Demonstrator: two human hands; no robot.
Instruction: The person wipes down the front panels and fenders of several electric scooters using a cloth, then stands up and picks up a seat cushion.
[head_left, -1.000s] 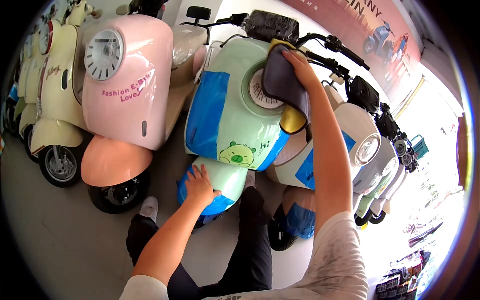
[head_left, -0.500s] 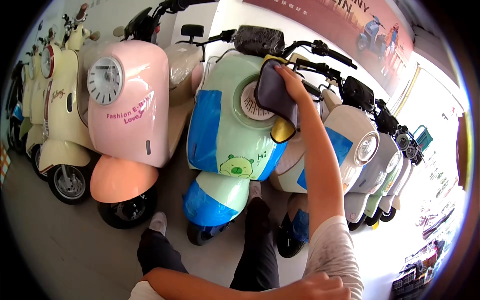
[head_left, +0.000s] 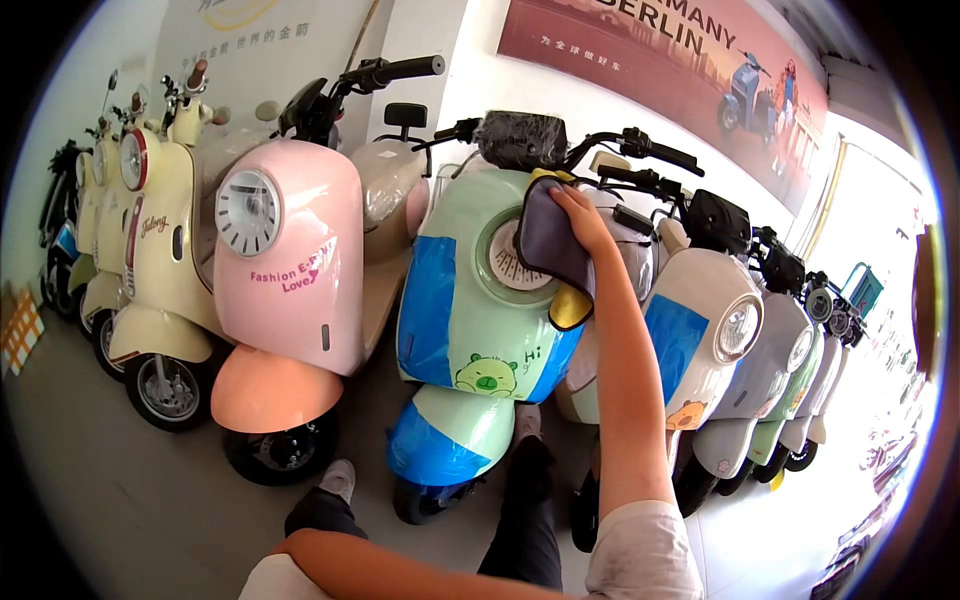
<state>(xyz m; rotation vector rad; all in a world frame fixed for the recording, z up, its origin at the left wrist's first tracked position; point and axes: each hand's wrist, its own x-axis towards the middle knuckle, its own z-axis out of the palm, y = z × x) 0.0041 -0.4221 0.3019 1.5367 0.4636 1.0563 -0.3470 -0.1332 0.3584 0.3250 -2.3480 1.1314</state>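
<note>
Pink scooter (head_left: 312, 215) far left, untouched. Left forearm (head_left: 400, 565) crosses low; left hand out of frame, can't tell its state. A second ago it lay on the front fender (head_left: 468, 412), now bare, so the cloth work looks one-handed. Green scooter (head_left: 485, 328) mid-frame; grey-and-yellow cloth (head_left: 546, 240) draped over the right part of its headlight (head_left: 505, 262), as before. Right hand (head_left: 582, 217) on the cloth's upper edge; can't tell whether fingers clamp or press. White scooter (head_left: 692, 270) just beside.
</note>
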